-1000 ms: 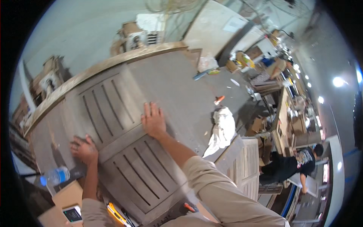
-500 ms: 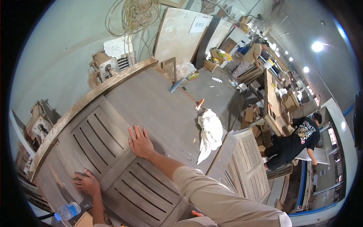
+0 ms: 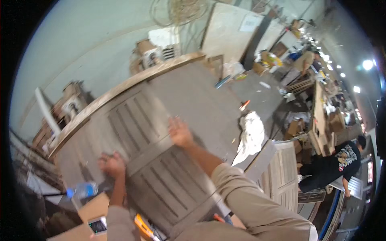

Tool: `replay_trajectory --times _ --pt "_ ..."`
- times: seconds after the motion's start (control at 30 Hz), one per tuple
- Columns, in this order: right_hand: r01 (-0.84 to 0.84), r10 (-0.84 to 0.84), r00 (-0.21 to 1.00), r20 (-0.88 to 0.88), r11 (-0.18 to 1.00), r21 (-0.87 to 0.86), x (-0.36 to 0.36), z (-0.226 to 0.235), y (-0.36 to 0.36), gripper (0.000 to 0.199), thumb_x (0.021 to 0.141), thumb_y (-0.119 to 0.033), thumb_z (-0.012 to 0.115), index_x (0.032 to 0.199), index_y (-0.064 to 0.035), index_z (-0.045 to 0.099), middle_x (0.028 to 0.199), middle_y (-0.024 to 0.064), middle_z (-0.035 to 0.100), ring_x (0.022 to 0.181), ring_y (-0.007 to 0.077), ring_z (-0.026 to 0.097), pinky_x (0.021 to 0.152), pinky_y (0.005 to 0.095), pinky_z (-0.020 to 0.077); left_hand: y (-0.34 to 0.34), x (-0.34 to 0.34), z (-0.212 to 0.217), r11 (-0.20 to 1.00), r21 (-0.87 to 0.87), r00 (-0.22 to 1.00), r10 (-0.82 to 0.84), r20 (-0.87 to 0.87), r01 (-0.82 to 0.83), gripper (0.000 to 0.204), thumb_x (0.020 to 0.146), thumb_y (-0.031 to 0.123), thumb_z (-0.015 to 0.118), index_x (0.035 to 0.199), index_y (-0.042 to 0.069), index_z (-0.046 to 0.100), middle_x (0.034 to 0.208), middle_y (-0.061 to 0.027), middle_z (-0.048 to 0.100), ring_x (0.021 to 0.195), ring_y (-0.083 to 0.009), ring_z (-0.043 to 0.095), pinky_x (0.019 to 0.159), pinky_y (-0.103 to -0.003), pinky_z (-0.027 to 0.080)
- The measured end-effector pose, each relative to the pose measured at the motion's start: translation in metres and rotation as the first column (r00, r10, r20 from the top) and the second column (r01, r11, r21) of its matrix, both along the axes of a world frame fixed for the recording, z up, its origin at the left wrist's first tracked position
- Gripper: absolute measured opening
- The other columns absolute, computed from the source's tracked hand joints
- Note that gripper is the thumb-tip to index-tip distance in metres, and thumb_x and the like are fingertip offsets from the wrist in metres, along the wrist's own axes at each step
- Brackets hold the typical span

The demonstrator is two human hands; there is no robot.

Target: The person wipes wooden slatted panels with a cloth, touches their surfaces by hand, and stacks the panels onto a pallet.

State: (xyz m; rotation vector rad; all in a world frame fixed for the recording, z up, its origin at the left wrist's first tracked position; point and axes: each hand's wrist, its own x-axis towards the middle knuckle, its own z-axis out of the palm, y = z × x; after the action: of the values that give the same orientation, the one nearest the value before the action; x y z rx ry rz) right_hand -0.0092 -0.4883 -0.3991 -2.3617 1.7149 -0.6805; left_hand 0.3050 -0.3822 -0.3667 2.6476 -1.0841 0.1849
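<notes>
A grey-brown wooden door panel (image 3: pixel 163 182) with two groups of long slots lies on the workbench (image 3: pixel 197 98). My right hand (image 3: pixel 180 133) rests on its far right edge, near the middle rail, fingers spread and holding nothing. On the near left edge lies my left hand (image 3: pixel 113 164), its fingers apart though smeared by motion; nothing shows in it. A water bottle (image 3: pixel 85 190) with a blue cap lies beside my left forearm. Close to my body are a yellow utility knife (image 3: pixel 145 227) and a phone-like device with a lit screen (image 3: pixel 97 225).
A raised wooden strip (image 3: pixel 128 92) borders the bench's far side. A white cloth (image 3: pixel 250 134) and an orange-handled tool (image 3: pixel 244 105) lie to the right. More slotted panels (image 3: pixel 282 174) lean there, and a person in a black shirt (image 3: pixel 335 164) stands beyond.
My view has swung left and down, so the scene sits further right and the knife and lit device have come into sight. Both hands stay on the panel.
</notes>
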Motion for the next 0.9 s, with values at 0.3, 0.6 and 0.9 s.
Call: replay_trajectory --times 0.3,0.6,0.9 --pt "-0.059 -0.209 0.903 0.375 0.806 0.589 -0.145 0.054 0.207 0.046 0.100 -0.029 0.039 0.141 -0.0109 0.036 0.122 0.0125 0.061 0.115 0.0292 0.056 0.099 0.0349 0.0406 0.125 -0.020 0.007 0.972 -0.063 0.956 -0.234 -0.176 0.227 0.064 0.095 0.042 0.040 0.140 -0.003 0.031 0.144 -0.0343 0.023 0.134 -0.0469 0.024 0.106 -0.058 0.022" --pt "0.093 -0.186 0.944 0.274 0.943 0.320 -0.169 0.036 0.301 0.049 0.088 0.002 0.041 0.137 -0.0048 0.038 0.121 0.0231 0.057 0.111 0.0407 0.055 0.095 0.0414 0.0435 0.373 -0.186 0.004 0.952 -0.006 0.762 -0.248 -0.598 0.305 0.072 0.095 0.035 0.047 0.139 -0.016 0.019 0.144 -0.0386 0.018 0.137 -0.0473 0.016 0.113 -0.047 0.016" --pt "0.219 -0.335 0.922 0.194 0.865 0.451 -0.154 0.091 0.276 0.055 0.083 -0.011 0.049 0.137 -0.0028 0.038 0.099 0.0237 0.064 0.092 0.0410 0.061 0.080 0.0446 0.0478 0.368 -0.103 -0.019 0.985 0.098 0.341 0.143 -0.929 -0.144 0.052 0.091 0.033 0.057 0.123 -0.006 0.048 0.116 -0.0147 0.059 0.104 -0.0246 0.058 0.092 -0.036 0.045"
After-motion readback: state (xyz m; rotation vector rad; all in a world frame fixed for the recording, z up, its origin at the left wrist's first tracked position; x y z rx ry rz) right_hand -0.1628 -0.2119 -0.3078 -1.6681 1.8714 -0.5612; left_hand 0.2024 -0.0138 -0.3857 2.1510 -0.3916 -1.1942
